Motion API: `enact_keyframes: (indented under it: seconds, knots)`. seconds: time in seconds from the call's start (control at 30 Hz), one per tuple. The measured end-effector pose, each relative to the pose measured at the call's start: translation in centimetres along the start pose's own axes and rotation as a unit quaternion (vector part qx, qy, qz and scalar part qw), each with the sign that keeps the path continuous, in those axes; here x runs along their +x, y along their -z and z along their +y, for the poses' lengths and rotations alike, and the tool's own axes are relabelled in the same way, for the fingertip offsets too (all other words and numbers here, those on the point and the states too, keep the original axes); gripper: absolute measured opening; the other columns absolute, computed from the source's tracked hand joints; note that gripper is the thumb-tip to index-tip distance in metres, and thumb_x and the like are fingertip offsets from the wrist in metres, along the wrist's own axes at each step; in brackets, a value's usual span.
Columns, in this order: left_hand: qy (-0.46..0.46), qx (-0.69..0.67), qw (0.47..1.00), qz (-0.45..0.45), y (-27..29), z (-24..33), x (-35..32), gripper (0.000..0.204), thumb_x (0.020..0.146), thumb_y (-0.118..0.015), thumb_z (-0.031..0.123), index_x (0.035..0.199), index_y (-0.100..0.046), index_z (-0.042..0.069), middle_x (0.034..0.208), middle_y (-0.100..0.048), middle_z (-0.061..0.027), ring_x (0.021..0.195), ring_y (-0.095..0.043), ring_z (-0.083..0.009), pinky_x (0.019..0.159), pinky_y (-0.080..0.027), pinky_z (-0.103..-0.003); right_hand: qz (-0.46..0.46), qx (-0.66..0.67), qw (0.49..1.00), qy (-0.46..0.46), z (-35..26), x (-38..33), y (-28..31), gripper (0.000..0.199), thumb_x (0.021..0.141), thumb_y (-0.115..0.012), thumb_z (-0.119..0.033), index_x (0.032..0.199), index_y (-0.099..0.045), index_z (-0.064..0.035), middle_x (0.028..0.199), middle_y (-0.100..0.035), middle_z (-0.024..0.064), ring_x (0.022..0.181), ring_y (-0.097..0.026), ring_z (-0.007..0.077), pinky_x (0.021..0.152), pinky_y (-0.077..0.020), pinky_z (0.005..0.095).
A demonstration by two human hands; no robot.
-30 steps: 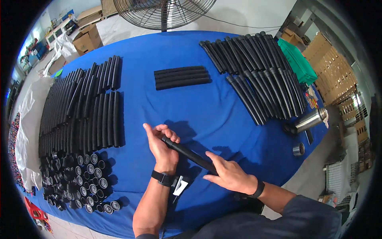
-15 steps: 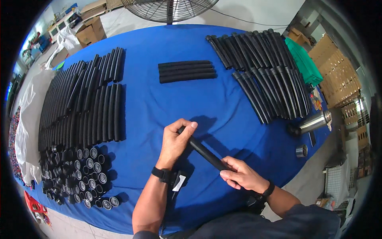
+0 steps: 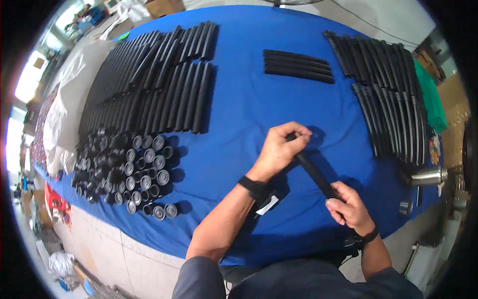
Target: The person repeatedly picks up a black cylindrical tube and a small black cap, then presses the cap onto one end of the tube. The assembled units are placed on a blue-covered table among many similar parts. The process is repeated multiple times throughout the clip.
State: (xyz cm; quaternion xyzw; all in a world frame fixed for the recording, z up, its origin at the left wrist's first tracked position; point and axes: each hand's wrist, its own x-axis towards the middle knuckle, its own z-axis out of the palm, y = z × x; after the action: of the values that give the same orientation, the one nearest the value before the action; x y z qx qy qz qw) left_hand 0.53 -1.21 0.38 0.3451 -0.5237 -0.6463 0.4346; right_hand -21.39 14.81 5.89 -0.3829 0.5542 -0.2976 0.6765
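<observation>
Partly hidden black tube point(image 3: 313, 172), ends buried in clenched left hand point(image 3: 280, 149) and right hand point(image 3: 350, 205) fingers.

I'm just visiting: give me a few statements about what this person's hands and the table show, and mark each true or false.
1. Both hands grip one black tube. True.
2. The left hand holds the tube's far end, the right hand its near end. True.
3. The tablecloth is red. False: it is blue.
4. The short black caps stand to the person's right. False: they are clustered on the left.
5. A metal flask lies near the table's right edge. True.
</observation>
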Motion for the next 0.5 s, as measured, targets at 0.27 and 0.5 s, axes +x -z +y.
enact_keyframes:
  seconds: [0.27,0.5]
  knots:
    - [-0.055,0.033,0.997,0.035,0.4,-1.3,0.4,0.019,0.092,-0.073,0.015,0.103,-0.074,0.001,0.085,-0.067,-0.0018,0.075,-0.058,-0.0082,0.066,-0.047,-0.025,0.068,-0.15,0.985,0.049,0.0,0.2,-0.7,0.031,0.097,-0.062,-0.007,0.125,-0.054,0.003,0.081,-0.061,0.0069,0.057,-0.056,0.0087,0.05,-0.0441,0.0232]
    - [-0.012,0.008,0.999,-0.029,0.8,-0.5,0.1,0.023,0.093,-0.074,0.02,0.106,-0.074,0.002,0.077,-0.063,0.0007,0.061,-0.055,-0.0072,0.051,-0.042,-0.025,0.153,-0.273,0.943,0.113,1.3,0.1,-0.6,0.028,0.098,-0.064,-0.007,0.123,-0.055,0.0008,0.08,-0.058,-0.0009,0.063,-0.052,0.0047,0.056,-0.0425,0.0237]
